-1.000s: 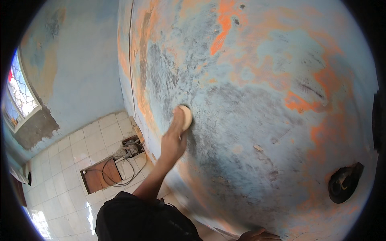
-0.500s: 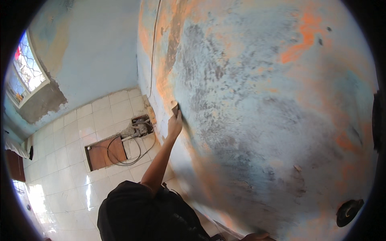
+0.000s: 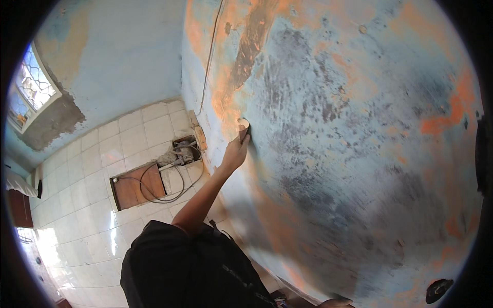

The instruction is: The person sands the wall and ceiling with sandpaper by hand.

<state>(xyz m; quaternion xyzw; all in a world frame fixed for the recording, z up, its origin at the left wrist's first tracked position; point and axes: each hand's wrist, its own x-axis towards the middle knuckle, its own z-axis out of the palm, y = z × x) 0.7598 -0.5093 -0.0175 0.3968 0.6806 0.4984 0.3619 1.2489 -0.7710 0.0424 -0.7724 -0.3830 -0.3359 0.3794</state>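
The wall point(image 3: 328, 154) on the right is largest, blue-grey with dark scuffs and orange patches. Left of it spreads the floor point(image 3: 77, 205) of pale, glossy tiles, and behind that stands the plain blue far wall point(image 3: 128, 56). A black shirt point(image 3: 179, 267) fills the lower middle. At the far left is a window point(image 3: 33, 87) with a wavy grille. A brown board point(image 3: 139, 187) lies in an opening among the tiles. The left hand point(image 3: 235, 153) is raised to the wall, its grip narrow, pinching the pad. Low on the right, a dark fixture point(image 3: 439, 291) sits on the wall. The right hand point(image 3: 336, 304) is cut off by the lower edge; its grip cannot be told. Smallest is the pale, curved pad point(image 3: 244, 123), against the wall's orange edge.
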